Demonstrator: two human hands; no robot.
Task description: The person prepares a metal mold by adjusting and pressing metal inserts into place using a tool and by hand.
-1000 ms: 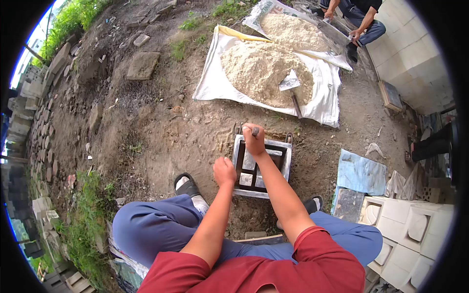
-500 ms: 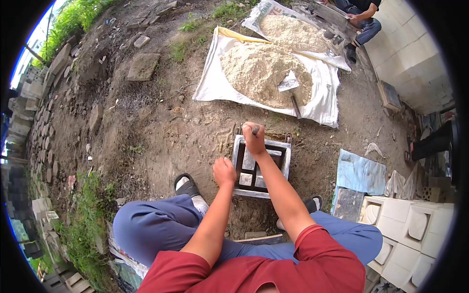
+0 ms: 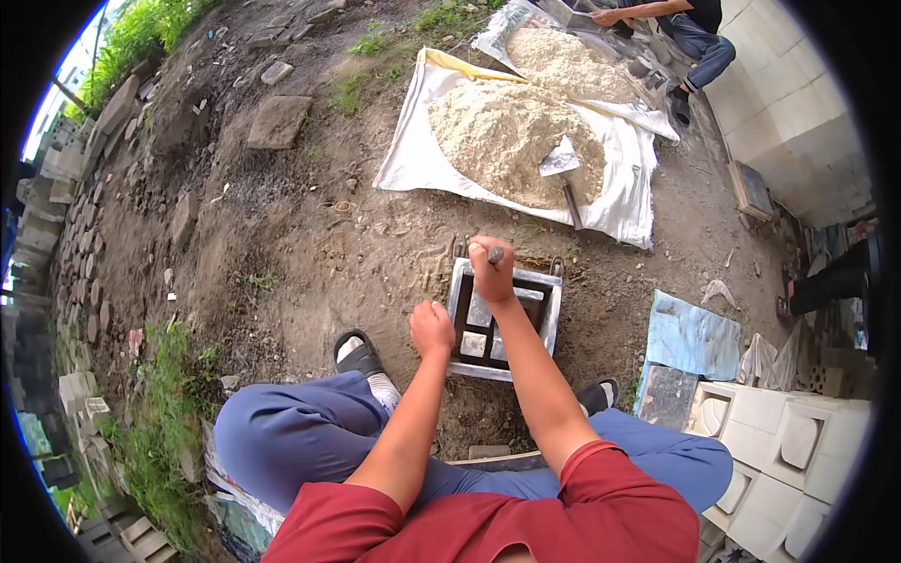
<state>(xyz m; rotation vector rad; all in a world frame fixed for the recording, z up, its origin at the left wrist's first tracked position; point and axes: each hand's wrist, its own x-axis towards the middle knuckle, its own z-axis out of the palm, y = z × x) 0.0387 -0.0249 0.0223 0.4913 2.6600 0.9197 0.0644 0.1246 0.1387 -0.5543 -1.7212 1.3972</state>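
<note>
On the ground between my feet sits a metal block mould [image 3: 554,328] with a pale rim, dark inner bars and light plates inside. My right hand [image 3: 492,274] is closed round a short upright handle [image 3: 496,254] above the mould's far left part; whatever the handle joins is hidden under the fist. Beside the mould's left side is my left hand [image 3: 432,328], fingers curled in. Whether it grips anything there cannot be seen.
Beyond the mould, a white sack sheet [image 3: 399,169] bears a sandy heap [image 3: 497,131] with a trowel [image 3: 560,159] lying on it. A blue sheet [image 3: 694,333] and pale hollow blocks [image 3: 760,422] are at right. Another person [image 3: 699,47] sits at the far right; someone's dark-clothed leg [image 3: 831,281] shows nearer.
Both my hands keep nearly the same places at the mould, and the handle's end tilts slightly. The view has shifted a little. The far person's arm has moved left.
</note>
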